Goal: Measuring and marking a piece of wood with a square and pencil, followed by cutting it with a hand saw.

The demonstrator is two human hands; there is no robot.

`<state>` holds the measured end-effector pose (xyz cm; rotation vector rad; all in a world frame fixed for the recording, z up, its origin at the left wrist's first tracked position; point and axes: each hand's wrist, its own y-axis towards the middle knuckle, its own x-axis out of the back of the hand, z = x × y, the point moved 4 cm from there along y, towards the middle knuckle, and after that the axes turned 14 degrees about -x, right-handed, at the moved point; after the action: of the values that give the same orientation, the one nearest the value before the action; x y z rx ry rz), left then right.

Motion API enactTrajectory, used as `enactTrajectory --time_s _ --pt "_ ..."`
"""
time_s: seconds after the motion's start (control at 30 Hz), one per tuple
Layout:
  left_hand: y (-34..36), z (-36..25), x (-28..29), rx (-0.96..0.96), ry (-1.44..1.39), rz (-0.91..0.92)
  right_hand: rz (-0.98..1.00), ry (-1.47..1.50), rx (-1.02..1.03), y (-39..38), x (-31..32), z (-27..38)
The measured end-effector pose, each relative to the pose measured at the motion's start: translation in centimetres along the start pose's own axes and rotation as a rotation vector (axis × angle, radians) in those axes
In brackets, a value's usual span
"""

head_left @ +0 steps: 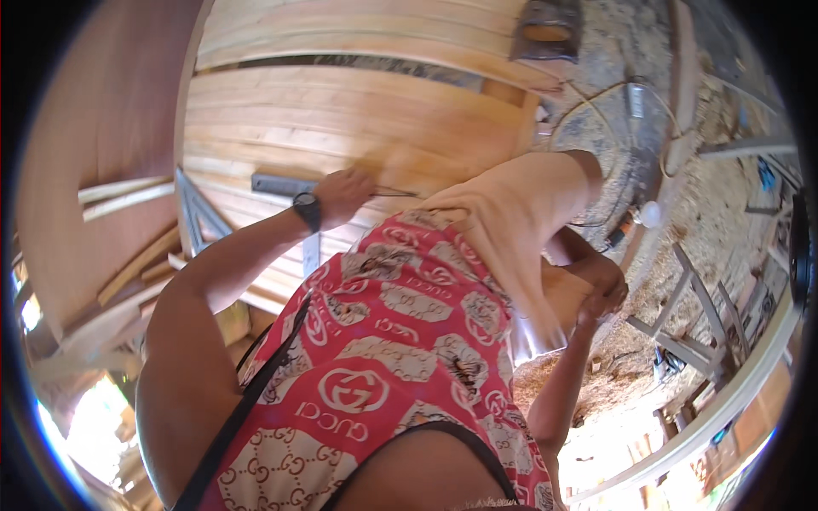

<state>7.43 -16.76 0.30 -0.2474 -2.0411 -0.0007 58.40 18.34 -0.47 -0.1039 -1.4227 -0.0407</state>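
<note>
My left hand [349,192], with a black watch on its wrist, is closed round a thin, dark pointed item on the pale wooden planks [358,115]. Just left of it lies a square with a dark stock [277,184] and metal blade, partly hidden by my forearm. A triangular metal square [204,221] sits farther left. My right hand [596,298] is low at the right, beside my leg and beige shorts [520,196], its fingers curled; what they grip, if anything, is unclear.
A reddish wooden board [102,128] is at the left, with loose strips. To the right are a dark bag-like item [544,34], looped cords, an orange-black tool [622,232], sawdust-covered ground and wooden frames [690,307]. A long pale beam curves along the lower right.
</note>
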Motion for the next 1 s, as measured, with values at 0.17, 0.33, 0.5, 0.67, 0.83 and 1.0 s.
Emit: enactTrajectory --time_s 0.17,0.33,0.5,0.67,0.83,1.0 --pt "2.8 3.4 8.5 0.410 -0.126 -0.083 -0.245 0.247 0.563 -4.3 6.6 13.1" --pt "15.0 -2.2 12.6 0.049 -0.326 -0.313 0.386 0.651 0.651 -10.0 7.2 27.6" --pt "21.3 -6.4 11.8 -0.209 -0.409 -0.377 0.196 0.580 0.694 -9.1 5.0 33.0" --pt "20.2 1.5 10.9 0.000 -0.076 -0.525 0.217 0.529 0.323 -0.9 -1.5 34.8" --pt "16.1 10.5 10.8 0.285 0.197 -0.495 0.612 0.691 0.143 4.6 -8.0 38.2" --pt "13.4 13.5 10.5 0.331 0.221 -0.417 0.848 0.918 -0.029 4.1 -10.0 38.3"
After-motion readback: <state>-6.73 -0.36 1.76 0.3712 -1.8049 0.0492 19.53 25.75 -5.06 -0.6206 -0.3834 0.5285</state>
